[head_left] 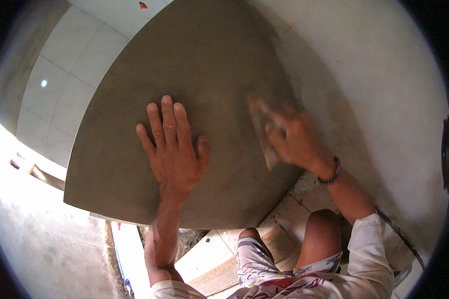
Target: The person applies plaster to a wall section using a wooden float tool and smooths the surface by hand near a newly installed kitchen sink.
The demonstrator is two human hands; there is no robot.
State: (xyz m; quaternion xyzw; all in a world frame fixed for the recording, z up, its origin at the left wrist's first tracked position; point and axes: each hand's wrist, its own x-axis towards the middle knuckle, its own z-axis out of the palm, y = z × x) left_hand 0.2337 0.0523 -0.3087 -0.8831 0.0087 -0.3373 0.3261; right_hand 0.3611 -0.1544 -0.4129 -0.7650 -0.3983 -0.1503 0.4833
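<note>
The head view shows a broad grey slab [224, 194] with a smooth, matt face lying under the fingers of both hands. The left hand [172, 154] rests palm down on it with its fingers extended, the little finger splayed outward and the thumb held off to the other side; it grips nothing. To the right of those fingertips, the right hand [297, 137] is blurred, its fingers bent around a thin, pale-edged flat piece [270, 160] against the slab; the hand covers much of this piece, and its exact kind cannot be told. Just right of the right fingers, a pale wall [399, 74] bounds the slab and limits room on that side, with a darker band running along it. A dark bracelet [336, 172] circles the wrist behind these fingers. Past the left fingertips, beyond the slab's curved edge, lie light tiles [80, 60], and farther ahead a small red scrap [143, 5]. Nearer the body than either set of fingers, the person's knees [324, 224] stand close to the slab's near edge, above paler floor tiles with dark crumbs and a board [217, 276]. Well to the right of the right fingers, a dark object [446, 154] shows at the rim, too cropped to identify.
</note>
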